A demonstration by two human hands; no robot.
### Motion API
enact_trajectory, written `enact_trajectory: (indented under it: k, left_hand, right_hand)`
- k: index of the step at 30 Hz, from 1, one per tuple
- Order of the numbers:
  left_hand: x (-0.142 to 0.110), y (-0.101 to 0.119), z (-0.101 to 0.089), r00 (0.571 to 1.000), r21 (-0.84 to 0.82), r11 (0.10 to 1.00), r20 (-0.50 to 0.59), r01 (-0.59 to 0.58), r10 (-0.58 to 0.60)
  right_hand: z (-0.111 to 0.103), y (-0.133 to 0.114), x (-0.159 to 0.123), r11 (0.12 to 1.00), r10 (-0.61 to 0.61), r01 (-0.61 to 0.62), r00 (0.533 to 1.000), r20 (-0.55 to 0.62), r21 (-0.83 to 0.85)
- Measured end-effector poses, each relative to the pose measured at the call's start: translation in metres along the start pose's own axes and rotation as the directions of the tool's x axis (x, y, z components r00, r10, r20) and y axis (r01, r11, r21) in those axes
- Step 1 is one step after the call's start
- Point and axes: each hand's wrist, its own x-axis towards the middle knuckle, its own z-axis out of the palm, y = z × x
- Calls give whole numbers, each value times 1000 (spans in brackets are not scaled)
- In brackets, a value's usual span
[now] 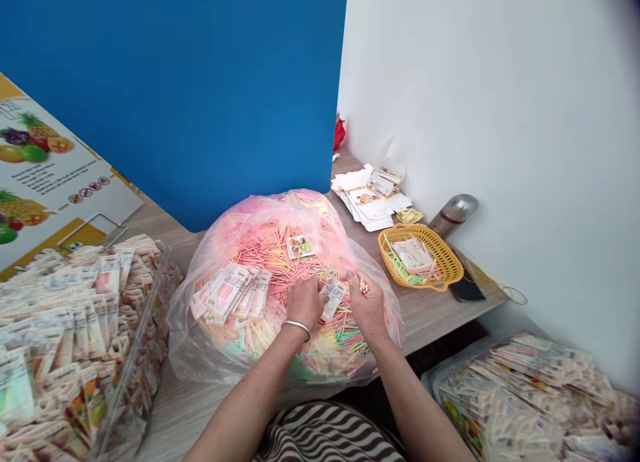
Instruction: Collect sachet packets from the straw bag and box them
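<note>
A big clear plastic bag point(187, 342) lies open on the table, full of thin pink, yellow and green sticks point(265, 249). My left hand point(304, 307), with a metal bangle at the wrist, is closed over the sticks, its fingers at the edge of a small printed packet point(333, 298). Just right of that packet, my right hand point(369, 310) is closed around a small bundle of sticks point(363, 287), whose ends show between the fingers. A pile of filled packets point(233, 292) rests on the bag's left side. Another printed packet point(300, 247) lies farther back among the sticks.
Clear bins heaped with packets stand at left point(65, 329) and lower right point(540, 395). Right of the bag are a yellow basket point(453, 265), a metal flask point(457, 212), a dark phone point(467, 289) and white cartons point(367, 199). A blue panel point(200, 95) rises behind.
</note>
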Motion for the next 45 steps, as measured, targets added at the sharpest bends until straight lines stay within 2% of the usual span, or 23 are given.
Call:
enact_trajectory:
  k: [3,6,9,11,14,18,20,22,24,26,29,34,38,41,45]
  left_hand:
    - [-4,-3,-7,999,40,998,-14,-39,39]
    - [-11,-8,-18,993,58,991,-10,-117,118]
    - [-17,-13,-26,976,-65,974,-10,-219,219]
    - [-20,-16,-28,969,-172,953,-43,-248,244]
    - [-23,-18,-27,980,-371,907,-80,-199,183]
    - [-23,-19,-21,996,-570,817,-68,-89,61]
    - [-23,-18,-20,997,-641,766,-77,-53,4]
    - [-24,-16,-22,997,-707,707,-66,-24,-33]
    - [-26,-12,-26,999,-750,661,-39,-9,-30]
    - [-28,-7,-31,1000,-777,630,-17,-10,-5]
    - [-31,-2,-36,1000,-802,597,-3,-11,14]
    - [-30,-5,-33,1000,-877,480,18,26,-22]
    - [-30,-9,-28,998,-912,406,47,58,-37]
    - [-32,-7,-29,999,-907,419,35,40,-20]
    - [-35,-5,-34,996,-819,568,-78,-86,38]
  right_hand:
    - [-7,8,4,999,32,-32,999,-25,-26]
    - [-10,15,7,999,45,-45,999,5,-11]
    - [-10,16,8,999,40,-37,994,104,-31]
    - [-11,13,8,997,33,-21,982,185,-68]
    - [-12,6,5,988,11,32,960,278,-149]
    - [-13,-1,2,974,-16,96,931,364,-204]
    - [-12,-6,4,995,30,0,954,299,-102]
    - [-8,-14,9,983,107,-132,976,188,126]
    - [-2,-24,16,904,159,-198,978,131,380]
    - [6,-34,21,819,177,-223,975,138,529]
    - [17,-40,24,774,213,-292,956,204,562]
    - [24,-36,16,831,227,-317,944,241,457]
    - [22,-33,15,712,296,-391,920,255,584]
    - [20,-33,16,686,341,-448,894,291,573]
    - [21,-34,19,746,373,-530,834,407,402]
